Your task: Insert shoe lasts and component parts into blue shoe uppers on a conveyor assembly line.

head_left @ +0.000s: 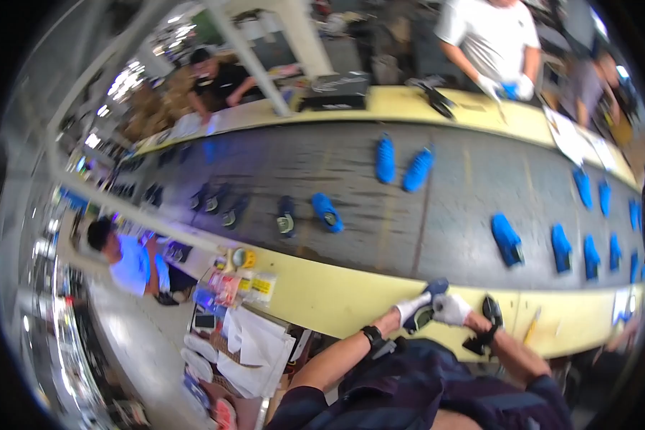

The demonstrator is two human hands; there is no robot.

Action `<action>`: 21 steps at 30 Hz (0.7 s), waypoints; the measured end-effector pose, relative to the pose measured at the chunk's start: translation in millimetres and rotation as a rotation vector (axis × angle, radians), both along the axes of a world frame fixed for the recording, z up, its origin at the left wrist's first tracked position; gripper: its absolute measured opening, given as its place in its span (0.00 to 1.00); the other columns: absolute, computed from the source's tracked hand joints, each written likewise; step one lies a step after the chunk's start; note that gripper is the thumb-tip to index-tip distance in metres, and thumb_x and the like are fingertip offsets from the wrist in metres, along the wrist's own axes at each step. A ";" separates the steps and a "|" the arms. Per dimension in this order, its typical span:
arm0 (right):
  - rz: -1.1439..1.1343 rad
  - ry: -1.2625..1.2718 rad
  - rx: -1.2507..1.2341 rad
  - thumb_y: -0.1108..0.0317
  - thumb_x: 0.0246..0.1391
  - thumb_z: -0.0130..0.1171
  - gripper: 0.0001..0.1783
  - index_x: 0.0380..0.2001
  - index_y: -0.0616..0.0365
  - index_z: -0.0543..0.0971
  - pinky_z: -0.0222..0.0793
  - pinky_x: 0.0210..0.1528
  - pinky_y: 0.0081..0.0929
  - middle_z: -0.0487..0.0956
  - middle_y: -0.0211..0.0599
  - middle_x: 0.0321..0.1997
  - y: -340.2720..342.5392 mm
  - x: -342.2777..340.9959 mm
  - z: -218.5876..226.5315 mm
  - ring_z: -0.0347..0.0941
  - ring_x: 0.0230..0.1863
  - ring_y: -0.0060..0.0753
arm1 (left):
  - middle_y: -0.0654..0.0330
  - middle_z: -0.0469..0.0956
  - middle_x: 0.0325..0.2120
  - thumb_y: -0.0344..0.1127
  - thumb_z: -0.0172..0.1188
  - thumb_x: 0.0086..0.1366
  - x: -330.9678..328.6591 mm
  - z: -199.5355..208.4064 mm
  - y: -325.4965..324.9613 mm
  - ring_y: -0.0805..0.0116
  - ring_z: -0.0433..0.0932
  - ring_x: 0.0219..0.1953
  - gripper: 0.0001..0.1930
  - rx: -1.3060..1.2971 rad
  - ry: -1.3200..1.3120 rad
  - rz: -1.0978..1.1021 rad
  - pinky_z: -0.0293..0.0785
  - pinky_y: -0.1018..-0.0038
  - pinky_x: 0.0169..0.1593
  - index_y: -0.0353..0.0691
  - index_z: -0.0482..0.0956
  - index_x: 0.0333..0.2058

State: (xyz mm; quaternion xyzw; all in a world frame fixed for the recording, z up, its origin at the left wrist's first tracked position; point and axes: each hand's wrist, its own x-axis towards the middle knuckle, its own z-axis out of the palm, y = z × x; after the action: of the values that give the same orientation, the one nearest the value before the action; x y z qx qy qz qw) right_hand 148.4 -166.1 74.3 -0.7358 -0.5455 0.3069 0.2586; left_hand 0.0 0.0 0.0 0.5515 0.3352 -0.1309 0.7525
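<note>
Left hand [411,308] clasps a dark shoe [437,287] over the near counter [337,287]; right hand [452,309] at its right side, can't tell if pinching. Looks like two-handed shoe handling; next move likely calls for a steady left grip.

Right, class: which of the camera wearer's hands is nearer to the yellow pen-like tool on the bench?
Right. The right hand is to the left of the yellow pen-like tool; the left hand is farther left, holding a dark shoe.

Blue shoes [507,239] on a grey belt [451,215]
</note>
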 end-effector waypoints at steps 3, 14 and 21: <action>-0.192 0.095 -0.020 0.57 0.51 0.67 0.13 0.30 0.54 0.80 0.76 0.33 0.45 0.82 0.48 0.28 47.5 -54.1 2.1 0.81 0.29 0.54 | 0.56 0.78 0.61 0.68 0.64 0.65 -34.3 -4.1 64.6 0.65 0.77 0.58 0.44 -0.215 0.156 -0.074 0.74 0.67 0.59 0.39 0.74 0.68; -1.061 -0.379 -0.241 0.56 0.53 0.71 0.24 0.45 0.63 0.80 0.76 0.51 0.48 0.84 0.56 0.46 -190.8 17.1 -43.2 0.81 0.47 0.59 | 0.57 0.80 0.29 0.76 0.47 0.70 39.2 89.0 -9.2 0.58 0.79 0.26 0.32 -0.619 0.274 0.041 0.73 0.66 0.23 0.53 0.81 0.45; -0.952 0.043 -0.317 0.51 0.54 0.73 0.20 0.32 0.57 0.81 0.77 0.41 0.43 0.85 0.50 0.32 -189.9 2.5 -18.7 0.84 0.37 0.52 | 0.58 0.80 0.29 0.75 0.38 0.74 50.7 78.4 -20.6 0.57 0.78 0.28 0.34 -0.764 0.346 0.132 0.72 0.65 0.25 0.52 0.81 0.43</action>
State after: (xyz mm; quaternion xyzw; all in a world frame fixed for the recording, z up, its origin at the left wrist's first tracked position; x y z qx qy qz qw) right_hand 150.9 -356.0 55.6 -0.9267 -0.0907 0.2493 0.2662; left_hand 50.7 -20.6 78.4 0.1803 0.4186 -0.2878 0.8423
